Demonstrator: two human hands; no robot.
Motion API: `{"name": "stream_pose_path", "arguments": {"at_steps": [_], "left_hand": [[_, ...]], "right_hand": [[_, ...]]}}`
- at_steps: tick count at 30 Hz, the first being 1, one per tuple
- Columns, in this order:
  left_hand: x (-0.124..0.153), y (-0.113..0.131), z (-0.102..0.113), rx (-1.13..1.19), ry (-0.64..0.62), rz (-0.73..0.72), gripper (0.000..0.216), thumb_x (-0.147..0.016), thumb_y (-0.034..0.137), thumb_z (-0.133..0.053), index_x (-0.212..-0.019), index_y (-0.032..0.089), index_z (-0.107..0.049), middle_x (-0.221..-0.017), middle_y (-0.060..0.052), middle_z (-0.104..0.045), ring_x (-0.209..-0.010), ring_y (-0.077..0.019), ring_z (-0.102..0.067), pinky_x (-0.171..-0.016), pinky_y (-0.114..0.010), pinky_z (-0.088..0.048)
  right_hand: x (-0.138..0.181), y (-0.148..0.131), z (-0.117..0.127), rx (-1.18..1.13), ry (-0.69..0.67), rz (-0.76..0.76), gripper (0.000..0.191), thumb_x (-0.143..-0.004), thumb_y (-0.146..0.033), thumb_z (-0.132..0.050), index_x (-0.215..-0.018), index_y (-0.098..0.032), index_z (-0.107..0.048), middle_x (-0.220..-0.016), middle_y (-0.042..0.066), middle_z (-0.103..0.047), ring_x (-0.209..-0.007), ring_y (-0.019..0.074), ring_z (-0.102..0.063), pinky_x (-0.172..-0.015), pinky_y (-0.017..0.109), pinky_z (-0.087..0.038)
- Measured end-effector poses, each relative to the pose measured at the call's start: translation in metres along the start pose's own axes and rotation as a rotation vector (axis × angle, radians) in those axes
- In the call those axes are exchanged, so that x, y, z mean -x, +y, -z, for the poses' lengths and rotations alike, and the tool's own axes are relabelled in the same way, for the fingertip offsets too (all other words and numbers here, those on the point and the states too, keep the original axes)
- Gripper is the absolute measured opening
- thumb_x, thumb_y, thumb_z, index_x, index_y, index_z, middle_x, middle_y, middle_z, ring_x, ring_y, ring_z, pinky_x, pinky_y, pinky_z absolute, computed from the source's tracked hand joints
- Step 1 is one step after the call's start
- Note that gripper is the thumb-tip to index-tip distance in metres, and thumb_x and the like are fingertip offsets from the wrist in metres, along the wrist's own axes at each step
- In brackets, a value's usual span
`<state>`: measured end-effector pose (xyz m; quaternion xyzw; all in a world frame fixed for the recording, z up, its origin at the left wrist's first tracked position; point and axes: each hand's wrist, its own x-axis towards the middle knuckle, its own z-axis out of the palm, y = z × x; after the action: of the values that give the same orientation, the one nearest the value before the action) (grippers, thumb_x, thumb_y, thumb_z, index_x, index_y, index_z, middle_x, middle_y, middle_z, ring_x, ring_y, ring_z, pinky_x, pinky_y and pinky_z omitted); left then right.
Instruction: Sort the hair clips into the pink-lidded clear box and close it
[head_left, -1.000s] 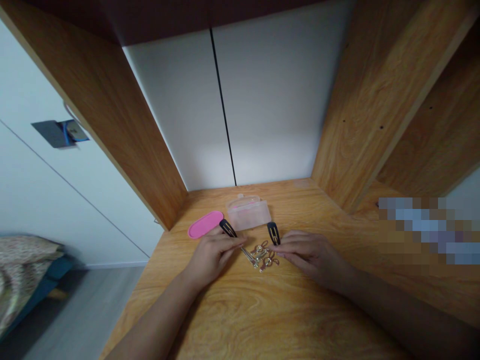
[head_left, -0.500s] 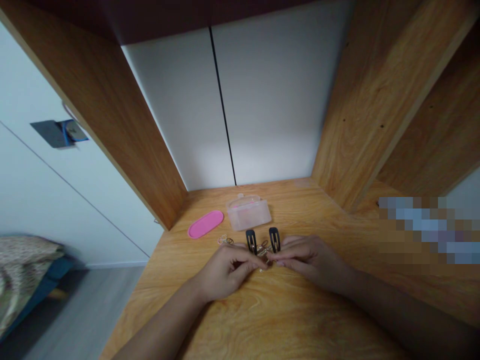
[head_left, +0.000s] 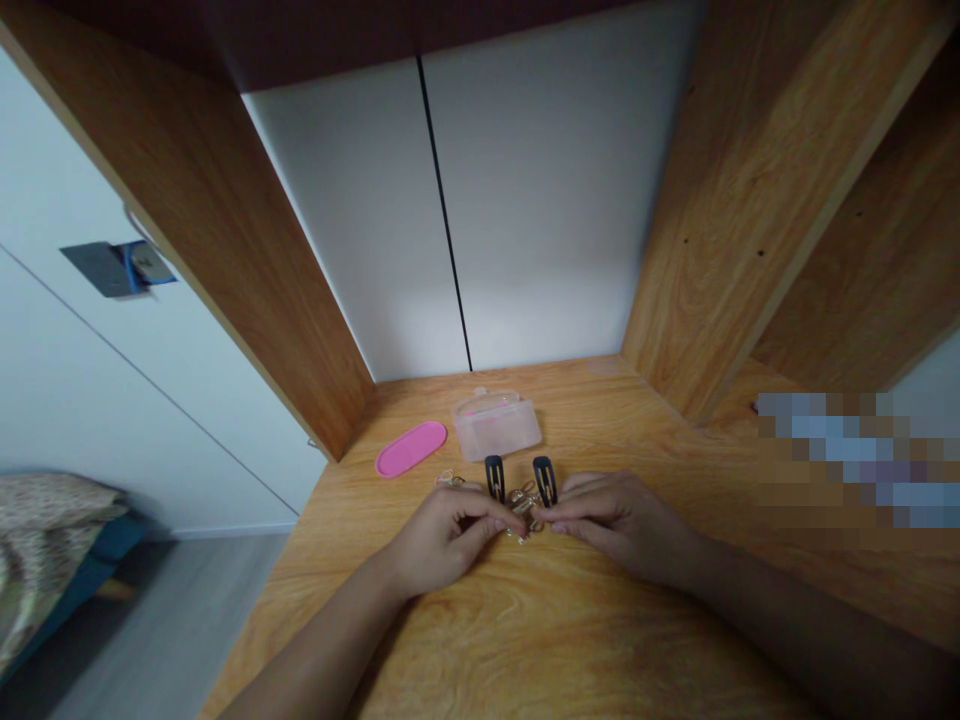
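My left hand [head_left: 442,540] is closed in a pinch, with a black snap hair clip [head_left: 494,478] standing up beyond its fingers. A second black snap hair clip [head_left: 544,480] rises from my right hand [head_left: 626,520], whose thumb and fingers are also pinched together. The clips' lower ends are hidden behind my fingers. Between the fingertips lies a small jumble of shiny metallic and dark looped pieces [head_left: 523,497], too small to make out exactly. A few thin rings or loops [head_left: 447,478] lie just beyond my left hand.
A translucent pinkish box [head_left: 499,430] stands open near the back of the wooden table [head_left: 525,640]. To its left lies a pink oval tray or lid [head_left: 411,449]. Wooden panels rise on both sides, with a white back panel [head_left: 540,220]. A blurred-out patch covers the far right.
Both black hair clips have shifted slightly left. My left fingertips have drawn back a little to the left, opening a wider gap between the hands.
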<state>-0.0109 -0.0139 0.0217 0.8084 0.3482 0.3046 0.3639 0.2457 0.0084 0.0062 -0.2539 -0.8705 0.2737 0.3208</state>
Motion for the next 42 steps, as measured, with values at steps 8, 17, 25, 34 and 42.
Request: {"name": "stream_pose_path", "arguments": {"at_steps": [8, 17, 25, 34, 42], "left_hand": [[0.005, -0.016, -0.006, 0.248, 0.115, 0.065, 0.023, -0.095, 0.031, -0.057, -0.077, 0.018, -0.049, -0.077, -0.005, -0.069, -0.076, -0.0158, -0.066, -0.065, -0.024, -0.045], [0.004, -0.016, -0.004, 0.272, 0.173, 0.092, 0.036, -0.096, 0.033, -0.056, -0.127, 0.018, -0.046, -0.087, -0.006, -0.071, -0.075, -0.0140, -0.062, -0.072, -0.026, -0.046], [0.002, -0.010, 0.003, 0.059, 0.175, 0.061, 0.030, -0.101, 0.037, -0.044, -0.095, 0.015, -0.065, -0.092, -0.008, -0.070, -0.085, -0.0171, -0.063, -0.082, -0.028, -0.047], [0.009, -0.019, 0.006, 0.066, 0.204, 0.059, 0.041, -0.102, 0.044, -0.030, -0.076, 0.018, -0.049, -0.070, -0.001, -0.054, -0.067, -0.0147, -0.049, -0.066, -0.027, -0.038], [0.005, -0.015, 0.007, -0.019, 0.242, 0.098, 0.042, -0.097, 0.050, -0.044, -0.069, 0.019, -0.043, -0.062, 0.005, -0.033, -0.058, -0.0111, -0.031, -0.055, -0.024, -0.026]], "right_hand": [[0.001, -0.003, 0.000, 0.021, 0.077, -0.020, 0.017, -0.094, -0.024, -0.057, -0.097, -0.024, -0.074, -0.083, 0.003, -0.076, -0.075, 0.0147, -0.069, -0.069, 0.026, -0.053], [0.000, -0.006, 0.004, 0.039, 0.198, -0.190, 0.015, -0.091, -0.028, -0.061, -0.101, -0.021, -0.069, -0.085, 0.004, -0.076, -0.075, 0.0168, -0.071, -0.071, 0.028, -0.057], [0.000, 0.000, 0.004, 0.002, 0.217, -0.095, 0.017, -0.087, -0.019, -0.061, -0.093, -0.022, -0.076, -0.094, 0.005, -0.079, -0.082, 0.0184, -0.075, -0.075, 0.029, -0.060], [-0.003, -0.007, 0.007, 0.101, 0.147, -0.233, 0.024, -0.097, -0.034, -0.051, -0.096, -0.023, -0.073, -0.090, 0.004, -0.077, -0.081, 0.0198, -0.071, -0.071, 0.029, -0.055], [0.002, -0.003, 0.006, -0.009, 0.178, -0.249, 0.037, -0.104, -0.040, -0.030, -0.084, -0.021, -0.054, -0.077, 0.003, -0.060, -0.074, 0.0177, -0.059, -0.068, 0.029, -0.046]]}}
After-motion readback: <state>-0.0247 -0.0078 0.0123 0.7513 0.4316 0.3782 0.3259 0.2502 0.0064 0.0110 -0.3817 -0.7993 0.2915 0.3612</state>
